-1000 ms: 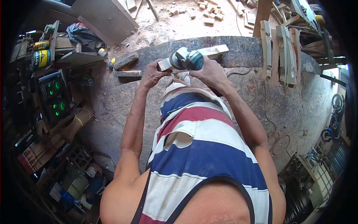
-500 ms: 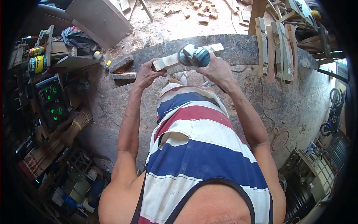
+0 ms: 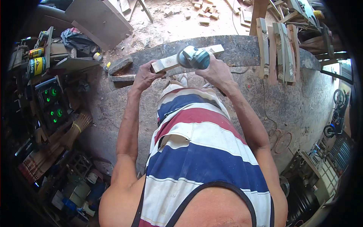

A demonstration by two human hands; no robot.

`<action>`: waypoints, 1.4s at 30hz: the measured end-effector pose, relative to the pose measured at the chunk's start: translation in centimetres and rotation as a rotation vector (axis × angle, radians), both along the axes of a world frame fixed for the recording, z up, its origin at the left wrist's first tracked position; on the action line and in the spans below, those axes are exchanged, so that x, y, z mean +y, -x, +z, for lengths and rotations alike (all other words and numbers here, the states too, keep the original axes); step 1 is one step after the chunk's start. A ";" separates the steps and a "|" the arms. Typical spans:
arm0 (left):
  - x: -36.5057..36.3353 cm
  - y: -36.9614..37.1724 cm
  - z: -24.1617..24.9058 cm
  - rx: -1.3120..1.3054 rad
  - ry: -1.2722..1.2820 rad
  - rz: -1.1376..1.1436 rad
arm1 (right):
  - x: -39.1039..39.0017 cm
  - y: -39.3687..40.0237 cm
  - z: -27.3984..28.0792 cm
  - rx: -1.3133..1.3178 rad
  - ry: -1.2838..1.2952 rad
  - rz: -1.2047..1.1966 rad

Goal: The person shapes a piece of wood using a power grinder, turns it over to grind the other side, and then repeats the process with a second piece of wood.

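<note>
My left hand [image 3: 145,75] is closed round the near-left end of a pale wooden piece [image 3: 166,63], which slants up to the right over the dark bench. An angle grinder [image 3: 194,56] with a teal body is gripped in my right hand [image 3: 217,75]. Its round disc [image 3: 184,59] lies against the top of the wood, around the middle of its length. The disc's edge looks blurred. Part of the grinder's body is hidden by my right fingers.
The long dark bench [image 3: 242,49] spans the front. Several shaped wooden pieces [image 3: 281,53] lie across its right part, and wood blocks [image 3: 120,65] sit at its left end. A cord [image 3: 265,102] runs over the floor. Offcuts [image 3: 206,13] lie beyond the bench.
The wood, the grinder and both hands have shifted very slightly left in view, along with the whole scene. Both grips are unchanged.
</note>
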State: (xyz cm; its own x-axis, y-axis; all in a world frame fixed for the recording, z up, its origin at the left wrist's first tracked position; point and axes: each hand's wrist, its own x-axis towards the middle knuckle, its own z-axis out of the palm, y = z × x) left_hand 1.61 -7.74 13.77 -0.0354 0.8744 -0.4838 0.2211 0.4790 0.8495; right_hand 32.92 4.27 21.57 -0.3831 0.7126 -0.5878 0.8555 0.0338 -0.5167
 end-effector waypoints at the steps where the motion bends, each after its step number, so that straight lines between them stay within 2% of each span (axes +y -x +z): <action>1: 0.0 0.1 -0.1 -0.001 0.002 0.000 | 0.1 -0.1 0.1 0.023 0.008 -0.012; 4: -0.2 -0.1 -0.4 0.000 -0.014 0.005 | 0.2 -0.1 1.1 0.000 -0.008 -0.001; 7: -0.4 -0.4 -0.4 0.015 -0.060 0.029 | -0.4 0.5 -0.2 0.019 0.040 0.001; 13: -0.2 -0.5 -0.1 0.020 -0.060 0.028 | -1.2 1.4 -1.3 0.246 0.012 -0.013; 16: -0.1 -1.1 0.8 -0.056 -0.053 0.067 | -1.3 2.0 -0.4 0.249 0.028 -0.010; 22: -0.4 -0.8 -0.1 0.009 -0.094 0.034 | -1.2 2.3 -0.5 0.152 0.008 0.012; 25: -0.6 -0.5 -0.7 0.028 -0.080 0.044 | -0.9 2.0 -0.4 0.013 0.017 0.039; 28: -0.5 -0.4 -0.9 0.059 -0.021 0.034 | -0.9 1.8 -0.4 0.018 0.049 0.006; 34: -0.4 -0.8 0.1 -0.017 -0.038 0.050 | -1.7 2.8 -1.9 0.204 -0.006 0.004; 42: -0.4 -0.6 0.5 -0.022 0.006 0.024 | -0.8 2.5 -1.2 0.040 -0.069 0.032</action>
State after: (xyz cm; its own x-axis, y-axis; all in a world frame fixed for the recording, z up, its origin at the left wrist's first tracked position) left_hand 2.21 -8.14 14.31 -0.0457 0.8707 -0.4898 0.1910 0.4888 0.8512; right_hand 30.46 3.44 20.42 -0.4281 0.7378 -0.5218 0.8324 0.0971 -0.5456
